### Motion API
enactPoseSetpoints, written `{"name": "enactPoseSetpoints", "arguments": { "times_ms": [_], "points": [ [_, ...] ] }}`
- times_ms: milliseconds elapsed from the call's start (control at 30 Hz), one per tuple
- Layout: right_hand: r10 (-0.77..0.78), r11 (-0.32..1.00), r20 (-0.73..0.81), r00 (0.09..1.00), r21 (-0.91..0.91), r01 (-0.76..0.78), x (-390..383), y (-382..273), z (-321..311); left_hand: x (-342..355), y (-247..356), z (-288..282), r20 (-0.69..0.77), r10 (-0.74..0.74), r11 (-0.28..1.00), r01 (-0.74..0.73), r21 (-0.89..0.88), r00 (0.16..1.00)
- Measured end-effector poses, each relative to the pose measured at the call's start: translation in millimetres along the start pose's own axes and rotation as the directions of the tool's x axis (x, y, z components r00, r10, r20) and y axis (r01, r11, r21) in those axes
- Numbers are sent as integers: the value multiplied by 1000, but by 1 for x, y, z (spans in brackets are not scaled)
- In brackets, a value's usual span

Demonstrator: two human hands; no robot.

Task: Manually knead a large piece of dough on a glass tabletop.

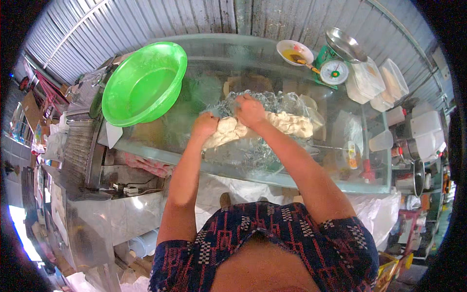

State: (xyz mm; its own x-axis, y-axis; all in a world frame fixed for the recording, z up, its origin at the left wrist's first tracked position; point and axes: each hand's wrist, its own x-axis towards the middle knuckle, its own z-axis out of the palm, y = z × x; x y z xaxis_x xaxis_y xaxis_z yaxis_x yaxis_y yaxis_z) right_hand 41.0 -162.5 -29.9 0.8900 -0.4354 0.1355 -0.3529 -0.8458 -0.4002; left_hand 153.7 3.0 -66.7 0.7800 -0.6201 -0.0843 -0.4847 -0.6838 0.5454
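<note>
Left hand (205,124) and right hand (251,111) curled, grip indeterminable; dough log (288,124) at both: likely soft, stretchy; support full length.

Around the cream dough (288,124) appear a grey, vertically striped wall (194,17) at twelve o'clock, a white bowl (285,46) with yellow contents (291,53) at one, a green scale (322,59) with white dial (334,71) at two, a navy shirt (287,221) with red lines and pale-and-dark checks at six, and a bright green basin (141,87) at ten.
</note>
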Motion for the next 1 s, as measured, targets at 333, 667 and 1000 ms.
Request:
{"name": "enactPoseSetpoints", "arguments": {
  "times_ms": [333,667,1000],
  "points": [
    [-613,767,28,790,-218,603,-78,-37,-8,-32,-24,16,-415,292,954,-232,190,861],
    [-724,654,186,665,-123,746,-49,-23,2,-115,20,5,-400,-17,883,-174,-435,916],
    [-368,923,419,830,59,380,31,-38,5,-67,21,-14,-482,289,949,-315,30,827]
  ]
}}
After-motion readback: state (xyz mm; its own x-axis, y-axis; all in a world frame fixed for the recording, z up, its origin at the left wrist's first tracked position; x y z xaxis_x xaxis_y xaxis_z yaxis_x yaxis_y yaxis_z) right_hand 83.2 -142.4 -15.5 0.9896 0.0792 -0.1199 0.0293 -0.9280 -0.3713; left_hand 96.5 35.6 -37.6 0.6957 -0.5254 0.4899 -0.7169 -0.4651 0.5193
